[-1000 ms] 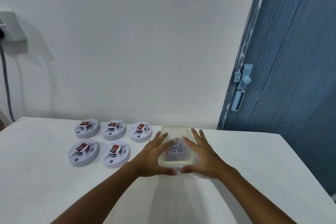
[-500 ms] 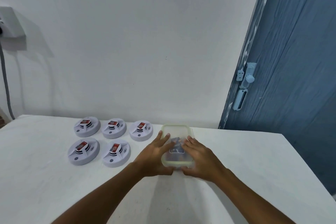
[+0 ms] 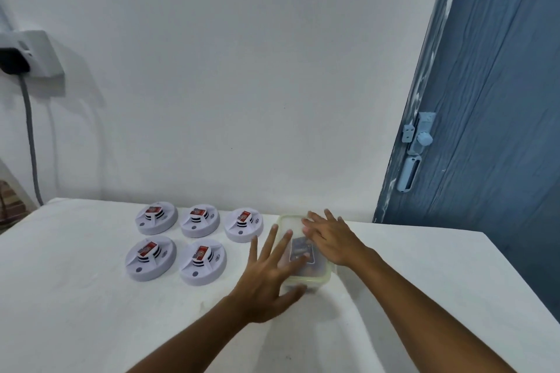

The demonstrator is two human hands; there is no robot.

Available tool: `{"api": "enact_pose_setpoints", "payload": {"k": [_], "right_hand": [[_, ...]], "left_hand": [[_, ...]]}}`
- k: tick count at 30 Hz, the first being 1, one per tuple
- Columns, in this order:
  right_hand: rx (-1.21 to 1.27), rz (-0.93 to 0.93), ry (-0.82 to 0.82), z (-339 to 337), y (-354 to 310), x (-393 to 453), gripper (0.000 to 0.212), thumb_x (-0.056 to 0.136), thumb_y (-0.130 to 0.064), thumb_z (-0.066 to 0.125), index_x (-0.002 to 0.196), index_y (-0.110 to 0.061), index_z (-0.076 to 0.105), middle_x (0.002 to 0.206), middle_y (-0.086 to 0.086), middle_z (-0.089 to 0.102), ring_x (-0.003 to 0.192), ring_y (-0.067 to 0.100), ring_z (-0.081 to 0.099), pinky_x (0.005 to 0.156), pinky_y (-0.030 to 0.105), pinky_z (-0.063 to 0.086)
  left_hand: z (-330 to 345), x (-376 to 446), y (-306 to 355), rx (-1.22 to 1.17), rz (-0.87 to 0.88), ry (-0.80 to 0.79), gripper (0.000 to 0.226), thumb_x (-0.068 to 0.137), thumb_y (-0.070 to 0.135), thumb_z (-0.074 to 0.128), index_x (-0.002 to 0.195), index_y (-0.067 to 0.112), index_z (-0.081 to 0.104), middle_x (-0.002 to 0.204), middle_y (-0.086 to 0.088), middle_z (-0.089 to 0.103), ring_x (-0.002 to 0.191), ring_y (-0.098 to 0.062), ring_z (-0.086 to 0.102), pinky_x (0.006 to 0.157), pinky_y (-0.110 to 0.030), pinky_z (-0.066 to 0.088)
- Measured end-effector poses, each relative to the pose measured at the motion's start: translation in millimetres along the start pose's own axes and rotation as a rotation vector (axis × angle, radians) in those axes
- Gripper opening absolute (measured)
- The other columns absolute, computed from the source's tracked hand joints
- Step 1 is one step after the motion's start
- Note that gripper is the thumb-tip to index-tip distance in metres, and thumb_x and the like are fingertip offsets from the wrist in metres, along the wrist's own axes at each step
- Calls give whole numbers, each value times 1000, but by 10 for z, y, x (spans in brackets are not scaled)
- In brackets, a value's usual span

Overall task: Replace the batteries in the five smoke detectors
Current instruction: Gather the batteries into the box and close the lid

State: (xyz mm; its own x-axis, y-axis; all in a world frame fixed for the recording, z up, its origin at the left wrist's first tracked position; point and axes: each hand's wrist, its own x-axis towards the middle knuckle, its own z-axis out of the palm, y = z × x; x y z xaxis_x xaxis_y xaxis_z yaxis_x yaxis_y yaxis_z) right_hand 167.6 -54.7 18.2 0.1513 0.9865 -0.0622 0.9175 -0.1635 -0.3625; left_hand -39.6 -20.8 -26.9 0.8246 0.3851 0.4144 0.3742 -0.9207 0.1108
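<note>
A plain white wall (image 3: 242,70) ran behind a white tabletop (image 3: 75,297), with a blue door (image 3: 491,130) off beyond the right hand's side and a wall socket (image 3: 33,53) with a grey cable far out past the left hand. The left hand (image 3: 266,278) lay with fingers spread and straight over the near left edge of a clear lidded container (image 3: 306,254), its thumb against the container's near wall; it gripped nothing. The right hand (image 3: 330,236) rested flat on the lid toward the far right corner, fingers straight and loosely together, likewise holding nothing. Through the lid something dark showed between the two hands, most likely the fresh batteries, though it was too blurred to be sure.

The five smoke detectors (image 3: 178,239) sat in two rows just beyond the left hand's outer side, three in the far row and two in the near row, each apart from its neighbours and from the container. Each carried a small red-labelled block on top, which looked like a battery seated in its bay.

As a judgement, the task had barely begun: the lid appeared still on, no detector was being touched, and none looked any different from the others. Opening the container and swapping the battery in all five detectors seemed still to be done
</note>
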Motion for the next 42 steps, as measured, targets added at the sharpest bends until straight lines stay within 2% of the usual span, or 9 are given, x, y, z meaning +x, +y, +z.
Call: {"api": "enact_pose_setpoints", "payload": {"k": [5, 9, 12, 16, 20, 27, 33, 39, 42], "right_hand": [[-149, 44, 195, -28, 130, -211, 44, 102, -44, 28, 132, -25, 54, 139, 3, 46, 126, 26, 39, 101, 38, 36], [4, 63, 260, -67, 205, -447, 48, 101, -44, 33, 107, -11, 66, 114, 1, 51, 110, 21, 46, 87, 34, 41], [192, 50, 209, -98, 313, -564, 51, 94, -55, 38, 105, -19, 72, 132, -5, 45, 126, 13, 40, 95, 28, 39], [214, 7, 67, -51, 366, -599, 89, 68, -81, 50, 138, -27, 46, 158, -14, 14, 147, 8, 10, 114, 34, 26], [287, 25, 98, 165, 342, -579, 118, 59, -78, 68, 152, -34, 8, 159, -9, 16, 143, 10, 28, 106, 25, 34], [503, -9, 363, 423, 398, -495, 95, 64, -57, 80, 142, -37, 29, 143, -17, 42, 143, 4, 23, 108, 20, 35], [501, -36, 402, 468, 438, -440, 87, 65, -57, 79, 138, -29, 42, 148, -12, 39, 142, 6, 27, 112, 28, 34], [400, -51, 385, 394, 419, -431, 84, 64, -56, 79, 134, -24, 45, 135, -15, 41, 131, 6, 36, 104, 17, 31], [526, 4, 338, 196, 348, -363, 45, 75, -50, 74, 111, -29, 56, 125, -12, 48, 124, 7, 41, 100, 18, 32]], "left_hand": [[-18, 11, -211, 119, -75, -8, 47, 99, 56, 21, 136, 39, 45, 159, -8, 22, 148, -35, 4, 110, -65, 3], [-50, 90, -389, 9, -253, -155, 80, 81, 75, -12, 145, 47, 26, 159, 6, -8, 144, -25, -26, 112, -60, -17], [-92, 223, -424, -135, -266, -236, 93, 70, 86, -11, 146, 46, 23, 157, 12, -10, 141, -17, -31, 113, -55, -19], [-84, 268, -517, -249, -226, -287, 91, 70, 92, 23, 146, 42, 29, 159, 14, -1, 144, -10, -25, 117, -51, -11], [-44, 280, -468, -333, -246, -237, 93, 66, 84, 48, 144, 35, 36, 160, 11, 8, 144, -3, -13, 118, -32, 3], [107, 278, -423, -271, -229, -55, 91, 66, 77, 55, 139, 24, 48, 158, 1, 24, 143, -4, 3, 111, -18, 11], [284, 250, -436, -184, -122, 81, 77, 86, 70, 40, 127, 7, 59, 145, -20, 43, 138, -36, 33, 106, -42, 35], [313, 238, -436, -174, -123, 80, 70, 87, 64, 47, 128, 9, 57, 146, -18, 43, 139, -37, 34, 105, -50, 41], [228, 233, -404, -141, -112, 61, 71, 80, 63, 56, 132, 16, 51, 151, -13, 37, 144, -32, 24, 110, -58, 30]]}}
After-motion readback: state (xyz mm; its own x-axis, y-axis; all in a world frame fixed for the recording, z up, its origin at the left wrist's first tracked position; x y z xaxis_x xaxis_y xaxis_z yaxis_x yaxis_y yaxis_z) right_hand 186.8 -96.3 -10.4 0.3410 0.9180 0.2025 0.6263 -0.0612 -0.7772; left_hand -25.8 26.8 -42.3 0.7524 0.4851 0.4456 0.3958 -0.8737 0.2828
